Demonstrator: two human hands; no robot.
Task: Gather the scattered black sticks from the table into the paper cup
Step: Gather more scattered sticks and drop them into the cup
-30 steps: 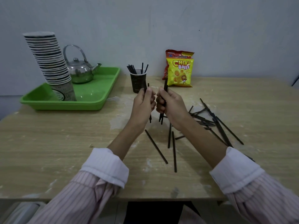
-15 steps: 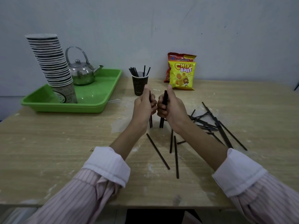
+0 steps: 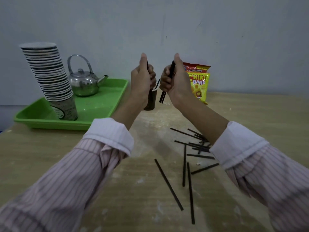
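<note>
My left hand point(image 3: 142, 79) is raised over the dark paper cup point(image 3: 151, 102) and grips black sticks, mostly hidden in the fist, that point down into the cup. My right hand point(image 3: 173, 79) is lifted just right of the cup and grips a pair of black sticks point(image 3: 163, 96) upright, their lower ends hanging beside the cup's rim. Several loose black sticks point(image 3: 184, 168) lie scattered on the wooden table point(image 3: 41, 158) under and in front of my right forearm. The left hand hides most of the cup.
A green tray point(image 3: 100, 108) at the back left carries a tall leaning stack of paper cups point(image 3: 50, 76) and a metal kettle point(image 3: 83, 82). A yellow and red snack bag point(image 3: 199, 84) leans on the wall behind my right hand.
Both hands have risen from above the table and moved away from me to the cup, carrying their sticks. The camera has tilted up and moved closer.
</note>
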